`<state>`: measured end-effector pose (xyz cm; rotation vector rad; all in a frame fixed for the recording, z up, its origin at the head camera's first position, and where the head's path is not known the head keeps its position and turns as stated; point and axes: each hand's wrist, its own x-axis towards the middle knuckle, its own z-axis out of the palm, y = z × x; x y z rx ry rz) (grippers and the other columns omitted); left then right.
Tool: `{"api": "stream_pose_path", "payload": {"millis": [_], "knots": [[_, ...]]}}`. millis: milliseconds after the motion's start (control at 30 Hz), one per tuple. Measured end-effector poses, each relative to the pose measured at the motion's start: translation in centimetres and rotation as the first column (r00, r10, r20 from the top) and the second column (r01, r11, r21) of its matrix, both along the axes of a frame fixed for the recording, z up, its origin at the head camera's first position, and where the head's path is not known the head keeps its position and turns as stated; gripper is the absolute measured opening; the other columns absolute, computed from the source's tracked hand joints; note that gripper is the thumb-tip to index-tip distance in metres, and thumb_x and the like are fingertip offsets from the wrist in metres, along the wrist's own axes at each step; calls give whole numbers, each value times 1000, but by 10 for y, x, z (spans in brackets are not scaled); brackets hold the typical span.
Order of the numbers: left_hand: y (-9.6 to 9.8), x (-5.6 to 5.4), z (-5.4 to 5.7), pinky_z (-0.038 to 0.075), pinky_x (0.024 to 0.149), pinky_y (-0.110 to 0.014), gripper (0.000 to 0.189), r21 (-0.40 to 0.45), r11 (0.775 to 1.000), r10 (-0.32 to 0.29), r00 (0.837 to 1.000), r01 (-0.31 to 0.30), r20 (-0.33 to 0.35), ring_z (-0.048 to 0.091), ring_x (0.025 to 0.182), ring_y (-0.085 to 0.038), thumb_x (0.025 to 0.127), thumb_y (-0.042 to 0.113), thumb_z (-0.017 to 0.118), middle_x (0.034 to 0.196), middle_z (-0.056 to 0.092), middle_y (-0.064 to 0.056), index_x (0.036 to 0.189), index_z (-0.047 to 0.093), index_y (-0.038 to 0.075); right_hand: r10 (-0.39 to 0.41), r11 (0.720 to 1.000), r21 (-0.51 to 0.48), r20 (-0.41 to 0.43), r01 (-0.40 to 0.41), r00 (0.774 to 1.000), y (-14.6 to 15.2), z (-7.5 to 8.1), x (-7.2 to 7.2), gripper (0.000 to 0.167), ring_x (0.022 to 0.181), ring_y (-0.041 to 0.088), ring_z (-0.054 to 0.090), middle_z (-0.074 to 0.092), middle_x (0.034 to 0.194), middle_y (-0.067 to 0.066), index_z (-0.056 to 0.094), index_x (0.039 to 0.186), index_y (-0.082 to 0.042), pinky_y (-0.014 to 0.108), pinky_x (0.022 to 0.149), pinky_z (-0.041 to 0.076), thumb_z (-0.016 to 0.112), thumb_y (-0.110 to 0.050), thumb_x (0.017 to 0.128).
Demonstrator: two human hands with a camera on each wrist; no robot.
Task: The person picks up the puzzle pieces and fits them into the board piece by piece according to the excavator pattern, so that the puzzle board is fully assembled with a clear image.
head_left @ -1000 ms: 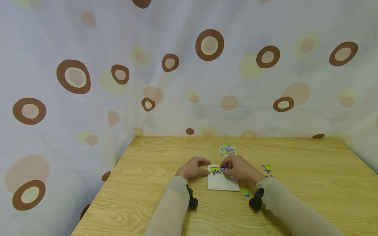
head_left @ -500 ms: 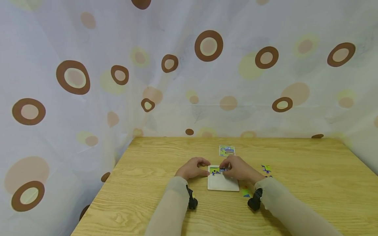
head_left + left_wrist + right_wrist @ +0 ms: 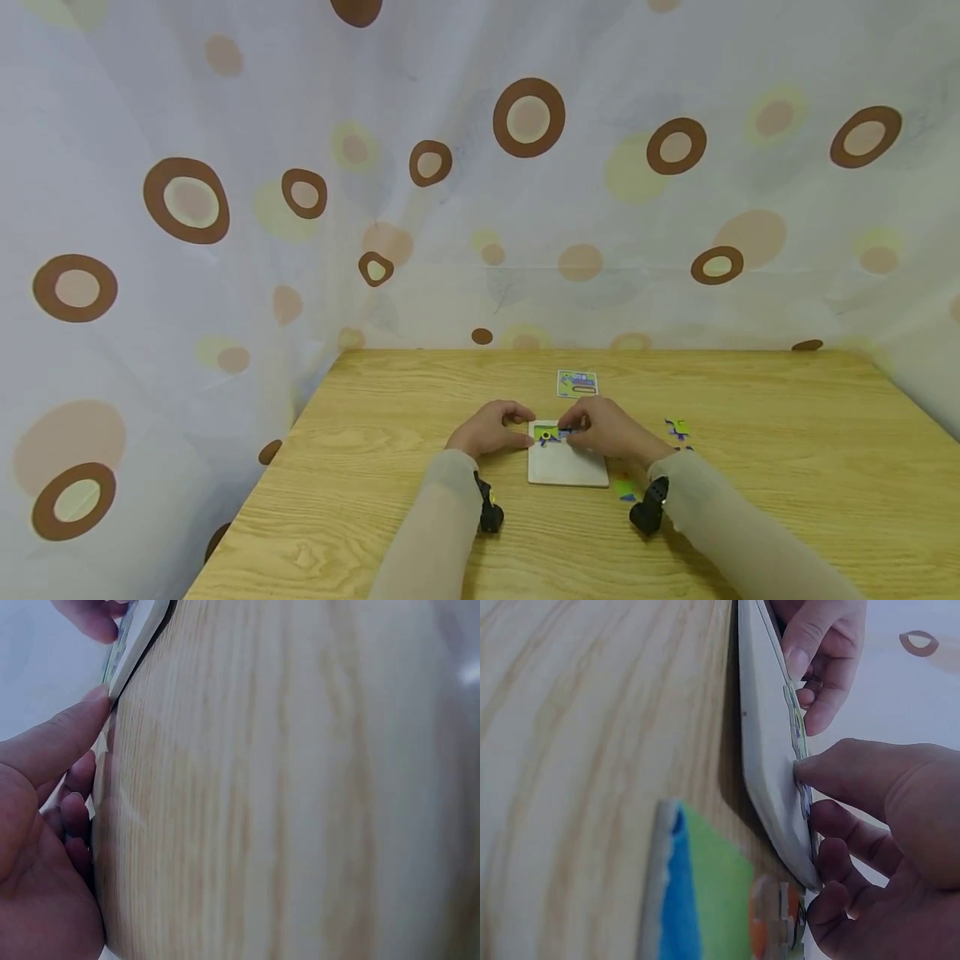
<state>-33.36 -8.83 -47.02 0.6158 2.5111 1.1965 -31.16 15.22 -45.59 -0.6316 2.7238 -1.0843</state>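
Observation:
A white puzzle board [image 3: 566, 468] lies on the table, with green and yellow jigsaw pieces [image 3: 546, 434] in the upper left of its recess. My left hand [image 3: 489, 429] holds the board at its left side, thumb on the edge and index finger at the far corner. Over the upper right of the board, my right hand [image 3: 602, 427] pinches a bluish-purple puzzle piece [image 3: 805, 801] between thumb and fingers, down at the recess. The fingers hide most of that piece in the head view.
Behind the board lies a square picture card [image 3: 577, 383] showing a blue vehicle. Loose puzzle pieces [image 3: 678, 428] sit to the right, one partly behind the right wrist. A green and blue piece [image 3: 709, 889] lies near the board's right front corner. A patterned curtain [image 3: 480, 292] stands behind the table.
The right fingers have shifted very slightly over the piece at the board. The left hand and the board stay in place.

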Motion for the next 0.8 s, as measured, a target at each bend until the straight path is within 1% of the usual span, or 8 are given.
{"api": "stream_pose_path", "payload": {"millis": [100,233,367,500,633,733,800], "knots": [[1,2,0,42,99,-36,33,-2,1000,7,1000,-7,-2,53,111,-15,88,20,78,118,61,5,120,69,17,5,1000,-6,-1,-5,1000,1,0,0,19,81,17,52,69,99,0,75,104,-7,34,72,46,73,-2,86],[1,6,0,42,98,-38,33,-6,1000,20,1000,-20,9,53,110,-16,88,19,78,117,61,4,120,69,16,7,1000,-20,8,-6,1000,4,-2,1,17,79,17,52,67,95,-2,75,105,-7,33,70,46,73,-6,88],[2,8,0,42,97,-38,32,-6,1000,24,1000,-24,10,53,107,-16,88,19,77,115,61,3,119,69,16,-18,1000,-25,5,19,1000,9,-2,4,15,77,17,51,65,91,-3,75,106,-7,32,65,45,71,-10,91],[3,9,0,42,97,-37,32,-11,999,37,999,-37,10,53,107,-15,88,19,78,114,60,4,119,70,16,-44,998,-50,5,44,999,15,1,8,18,75,18,52,64,92,-1,73,110,-6,32,60,46,66,-15,96],[4,9,2,42,96,-38,32,-2,999,39,999,-39,12,53,106,-16,88,18,78,113,60,4,118,70,16,-46,996,-76,-39,43,998,25,4,13,23,79,18,54,63,96,0,71,113,-4,33,63,48,62,-19,99],[3,8,3,42,96,-38,32,0,1000,31,999,-31,10,53,105,-16,88,18,77,114,60,3,118,70,16,-36,995,-93,-93,27,995,36,6,16,24,83,18,55,64,98,0,70,114,-3,35,67,48,62,-20,99],[3,7,4,42,95,-38,32,-2,1000,26,1000,-26,7,52,105,-16,88,18,77,114,59,2,119,69,16,-38,994,-106,-110,26,993,43,7,17,25,85,18,56,64,99,0,69,115,-2,35,67,49,62,-21,99]]}}
